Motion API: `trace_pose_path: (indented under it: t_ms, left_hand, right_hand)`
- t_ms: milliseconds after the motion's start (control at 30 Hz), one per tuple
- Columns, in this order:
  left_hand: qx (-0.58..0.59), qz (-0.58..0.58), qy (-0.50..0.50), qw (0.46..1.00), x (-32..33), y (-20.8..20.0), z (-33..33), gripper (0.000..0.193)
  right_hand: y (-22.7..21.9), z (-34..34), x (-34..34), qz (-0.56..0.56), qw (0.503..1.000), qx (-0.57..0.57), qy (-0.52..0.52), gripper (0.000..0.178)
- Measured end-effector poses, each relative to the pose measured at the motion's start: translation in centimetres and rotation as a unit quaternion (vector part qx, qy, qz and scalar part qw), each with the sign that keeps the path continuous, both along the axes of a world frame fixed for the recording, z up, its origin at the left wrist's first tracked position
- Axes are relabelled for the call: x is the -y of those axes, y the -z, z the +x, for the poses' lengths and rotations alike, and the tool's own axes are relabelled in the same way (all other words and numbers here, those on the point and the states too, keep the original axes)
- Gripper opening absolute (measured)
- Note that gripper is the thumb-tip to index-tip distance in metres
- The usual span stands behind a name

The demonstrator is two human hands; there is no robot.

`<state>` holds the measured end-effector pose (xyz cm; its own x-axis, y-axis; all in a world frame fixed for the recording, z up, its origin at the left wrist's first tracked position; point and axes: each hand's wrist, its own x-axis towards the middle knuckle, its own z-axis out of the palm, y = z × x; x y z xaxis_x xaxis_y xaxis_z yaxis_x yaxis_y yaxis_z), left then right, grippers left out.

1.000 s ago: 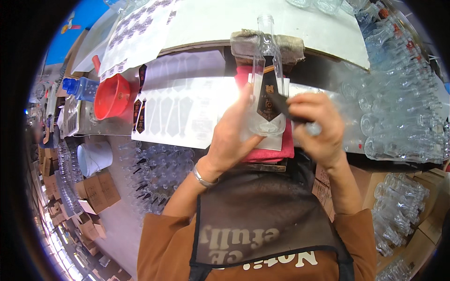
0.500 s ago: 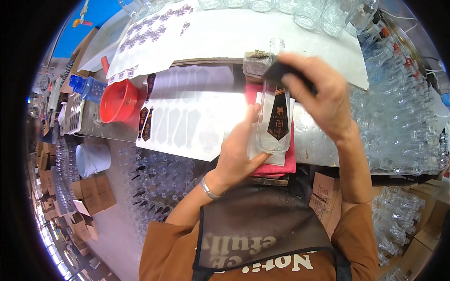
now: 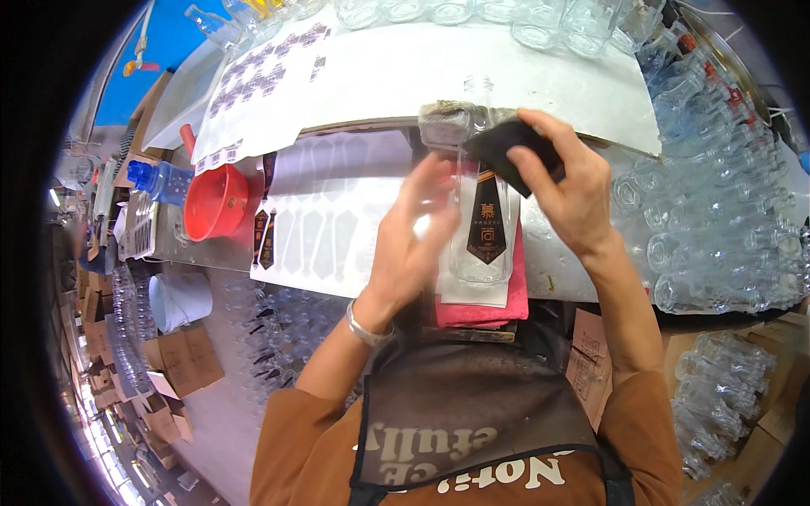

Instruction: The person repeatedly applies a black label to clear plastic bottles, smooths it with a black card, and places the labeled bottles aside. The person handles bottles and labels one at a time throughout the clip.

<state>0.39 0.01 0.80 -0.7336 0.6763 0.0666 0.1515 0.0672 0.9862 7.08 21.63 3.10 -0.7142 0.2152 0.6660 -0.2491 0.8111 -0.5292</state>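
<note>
A clear glass bottle (image 3: 483, 271) lies on white paper (image 3: 472, 294) over a folded pink cloth (image 3: 477, 314), its neck pointing away from me. On its front sits a black tie-shaped label (image 3: 487, 240) with orange marks. My right hand (image 3: 578, 181) grips a flat black pad (image 3: 516, 153) over the bottle's shoulder, covering the label's upper end. My left hand (image 3: 409, 240) is just left of the bottle, fingers spread and blurred, holding nothing I can see. Beyond the pad, a greyish cloth-topped block (image 3: 443, 125) sits by the bottle's neck.
A label sheet (image 3: 325, 207) with a few black labels lies left, near a red plastic pot (image 3: 217, 202) and a blue bottle (image 3: 159, 180). Glass bottles (image 3: 717, 211) crowd the right side; more line the far edge. A white bucket (image 3: 180, 301) and cartons stand on the floor.
My left hand has come off the bottle's lower side and moved up and left. The black pad has tilted and shows more fully in my right hand.
</note>
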Motion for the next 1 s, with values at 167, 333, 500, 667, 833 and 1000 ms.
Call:
trace_pose_path:
  t_ms: [167,333,500,667,833,1000]
  left_hand:
    - [0.039,-0.092,-0.065,0.993,-4.1,0.0,-1.7,0.048]
    - [0.11,-0.014,-0.078,0.991,-5.7,0.7,-1.5,0.046]
    - [0.349,0.08,0.001,0.934,-5.0,-1.9,-1.9,0.047]
    - [0.381,0.072,-0.052,0.92,-2.4,-1.0,-2.2,0.066]
    - [0.324,0.051,-0.029,0.944,-2.5,-1.2,-2.4,0.071]
    - [0.227,-0.081,-0.038,0.97,-4.9,-2.8,-2.9,0.07]
  right_hand:
    - [-0.3,0.5,-1.0,-0.226,0.973,-0.01,0.05,0.032]
    - [-0.4,1.8,0.2,-0.204,0.979,0.021,0.023,0.027]
    - [-2.9,0.8,1.4,0.053,0.995,-0.048,-0.067,0.031]
    - [-2.3,3.8,4.0,0.127,0.968,0.046,-0.212,0.024]
    - [-2.8,0.9,1.7,0.04,0.992,0.042,-0.116,0.028]
    - [-2.2,-1.2,-2.1,-0.261,0.965,0.031,0.013,0.027]
